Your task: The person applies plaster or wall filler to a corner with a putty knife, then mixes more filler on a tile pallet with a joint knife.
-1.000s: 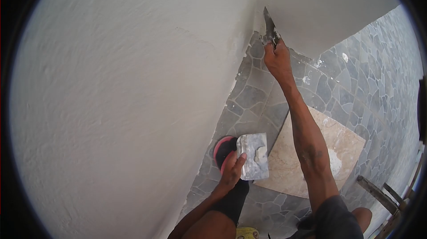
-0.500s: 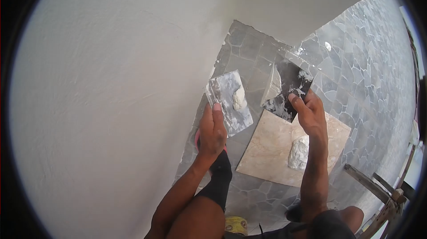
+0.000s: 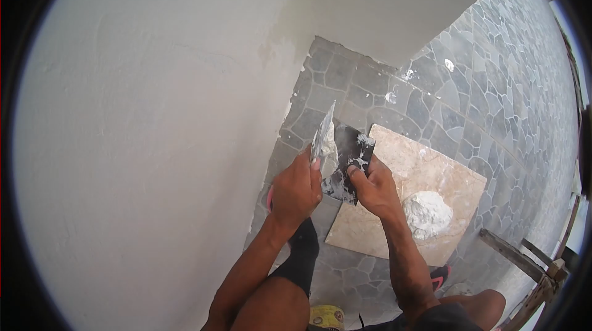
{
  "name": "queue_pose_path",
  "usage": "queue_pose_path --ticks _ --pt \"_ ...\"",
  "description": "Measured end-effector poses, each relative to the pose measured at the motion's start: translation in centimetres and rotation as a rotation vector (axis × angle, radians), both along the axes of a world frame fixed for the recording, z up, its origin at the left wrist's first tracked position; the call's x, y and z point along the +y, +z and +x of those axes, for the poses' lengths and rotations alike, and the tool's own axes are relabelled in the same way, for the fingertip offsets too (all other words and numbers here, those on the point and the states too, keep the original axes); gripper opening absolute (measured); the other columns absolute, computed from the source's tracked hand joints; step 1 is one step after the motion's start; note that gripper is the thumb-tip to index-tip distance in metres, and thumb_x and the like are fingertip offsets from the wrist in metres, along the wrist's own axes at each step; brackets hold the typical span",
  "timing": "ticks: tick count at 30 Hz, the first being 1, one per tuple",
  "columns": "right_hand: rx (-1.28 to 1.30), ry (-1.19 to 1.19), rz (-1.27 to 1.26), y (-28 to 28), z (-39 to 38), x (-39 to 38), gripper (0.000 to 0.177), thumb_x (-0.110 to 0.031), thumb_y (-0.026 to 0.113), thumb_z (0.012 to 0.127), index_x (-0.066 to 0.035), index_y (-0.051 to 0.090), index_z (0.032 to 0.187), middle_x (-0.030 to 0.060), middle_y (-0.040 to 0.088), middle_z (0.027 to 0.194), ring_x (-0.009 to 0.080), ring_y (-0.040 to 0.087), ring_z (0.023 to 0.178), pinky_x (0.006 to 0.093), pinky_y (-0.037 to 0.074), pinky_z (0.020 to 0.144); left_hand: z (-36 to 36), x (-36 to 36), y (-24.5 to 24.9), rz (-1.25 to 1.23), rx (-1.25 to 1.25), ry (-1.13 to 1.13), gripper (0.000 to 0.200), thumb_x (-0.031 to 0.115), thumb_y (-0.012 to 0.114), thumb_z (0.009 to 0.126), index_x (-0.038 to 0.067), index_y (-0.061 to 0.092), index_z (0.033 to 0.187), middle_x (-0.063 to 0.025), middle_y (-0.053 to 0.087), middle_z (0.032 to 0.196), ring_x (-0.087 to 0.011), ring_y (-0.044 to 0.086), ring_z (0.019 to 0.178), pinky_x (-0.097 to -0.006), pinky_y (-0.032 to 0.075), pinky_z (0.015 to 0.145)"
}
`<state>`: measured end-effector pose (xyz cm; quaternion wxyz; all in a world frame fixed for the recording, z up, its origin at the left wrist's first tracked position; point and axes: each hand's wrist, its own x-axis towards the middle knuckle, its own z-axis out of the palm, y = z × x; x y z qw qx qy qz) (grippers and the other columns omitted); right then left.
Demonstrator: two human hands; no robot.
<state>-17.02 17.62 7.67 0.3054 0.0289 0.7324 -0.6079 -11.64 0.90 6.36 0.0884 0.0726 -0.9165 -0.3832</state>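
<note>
My left hand [image 3: 295, 186] is closed around a pale, putty-smeared scraper [image 3: 319, 138], which is tilted nearly edge-on to the camera. In my right hand [image 3: 374, 190] is a flat black scraper [image 3: 349, 141], gripped with the thumb on top and streaked with white putty. The two blades meet or overlap in front of me, with a lump of white putty [image 3: 329, 145] between them. Below and right of my right hand, a mound of white putty [image 3: 427, 215] sits on a beige marbled tile [image 3: 425, 158] on the floor.
A light grey wall [image 3: 154, 115] rises close on the left, and another wall section [image 3: 382, 10] stands ahead. Grey stone-patterned flooring [image 3: 450, 93] carries white splatters. Wooden pieces [image 3: 518, 254] stand at right. Near my feet is a yellow container [image 3: 327, 317].
My right hand has moved left with the black scraper, bringing it up to the other one. My left hand has turned its scraper from face-up to nearly edge-on.
</note>
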Motion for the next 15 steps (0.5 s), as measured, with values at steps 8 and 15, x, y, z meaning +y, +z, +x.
queue_pose_path --ticks 8,15 --pt "-0.018 -0.068 -0.057 -2.0 -0.4 -0.4 0.031 -0.016 0.057 0.089 0.004 0.061 0.113 0.0028 0.064 0.09 0.0091 0.056 0.079 0.0273 0.048 0.071 0.9 -0.4 -1.0 -0.16 -0.009 -0.066 0.028 0.008 0.058 0.093 -0.003 0.057 0.118 -0.0194 0.066 0.084 -0.0347 0.066 0.067 -0.0405 0.053 0.058" --pt "-0.144 -0.197 -0.238 -4.3 -1.2 -0.9 0.031 -0.01 0.058 0.087 0.005 0.059 0.114 0.0041 0.062 0.091 0.0116 0.059 0.078 0.0281 0.049 0.071 2.2 -1.0 -1.2 -0.179 -0.115 -0.061 0.026 0.007 0.058 0.093 -0.003 0.057 0.116 -0.0176 0.065 0.076 -0.0347 0.065 0.064 -0.0412 0.053 0.058"
